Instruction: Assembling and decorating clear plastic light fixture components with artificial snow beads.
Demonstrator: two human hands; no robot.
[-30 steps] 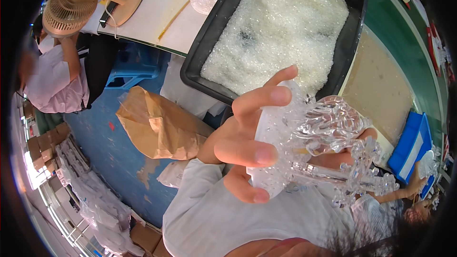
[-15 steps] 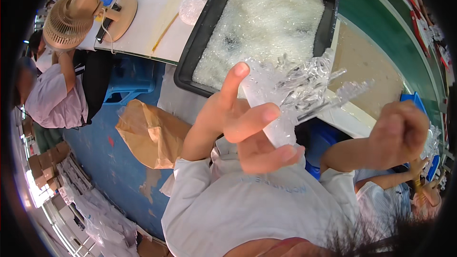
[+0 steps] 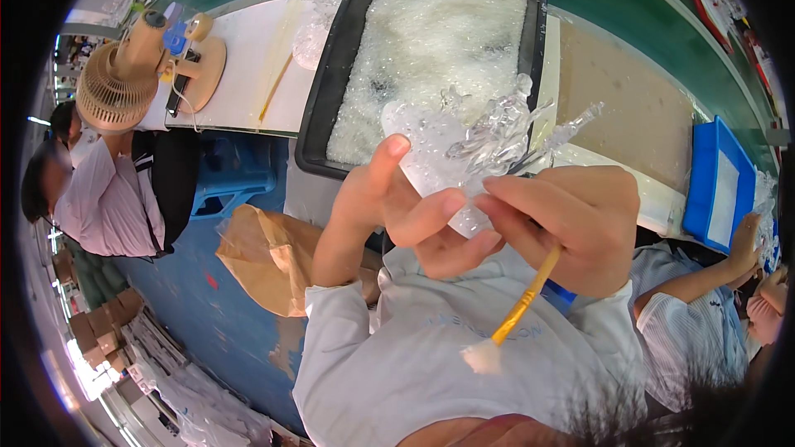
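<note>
A clear plastic ornament point(image 3: 497, 134) with a rounded, frosted base and branching see-through parts is tilted over the near end of the black tray point(image 3: 325, 128). My left hand point(image 3: 389, 211) is closed around the near part of its base, index finger raised along the edge. My right hand point(image 3: 575, 219) grips a paintbrush point(image 3: 527, 306) with a yellow handle, its pale bristles pointing down toward my shirt. The right fingertips meet the lower end of the ornament; whether they pinch it too is hard to see. White, glittering granules point(image 3: 447, 41) fill the tray.
Left of the tray, another clear ornament point(image 3: 310, 41), a thin yellow stick point(image 3: 276, 87) and a beige fan point(image 3: 120, 87) stand on the table. A blue bin point(image 3: 719, 190) is at right. A brown paper bag point(image 3: 269, 261) sits below. Co-workers sit on both sides.
My right hand has moved in from the right to the ornament, and the brush in it now shows. The ornament has shifted slightly left in view, and the whole view has turned a little.
</note>
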